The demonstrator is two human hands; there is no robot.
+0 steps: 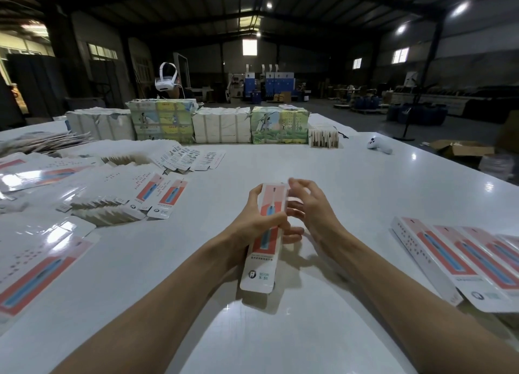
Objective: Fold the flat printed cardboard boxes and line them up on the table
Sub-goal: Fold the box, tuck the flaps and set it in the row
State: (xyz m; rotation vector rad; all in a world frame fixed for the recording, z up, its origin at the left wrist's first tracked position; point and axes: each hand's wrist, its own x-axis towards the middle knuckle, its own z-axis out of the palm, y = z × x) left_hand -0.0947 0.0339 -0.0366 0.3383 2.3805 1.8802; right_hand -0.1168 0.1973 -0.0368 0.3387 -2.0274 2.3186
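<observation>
A long white box (262,257) printed with a red panel and a blue toothbrush is held above the white table (323,177) at the centre. My left hand (254,222) grips it round the middle, thumb across the printed face. My right hand (307,205) is beside its far end, fingers loosely curled and touching the box's upper right edge. A row of folded boxes (463,258) lies side by side at the right. Flat printed boxes (118,188) lie fanned out in heaps at the left.
Bundled stacks of printed and plain cardboard (222,123) stand in a line along the far side. A white controller (379,146) lies at the far right of the table. A person wearing a white headset (166,77) stands behind the stacks.
</observation>
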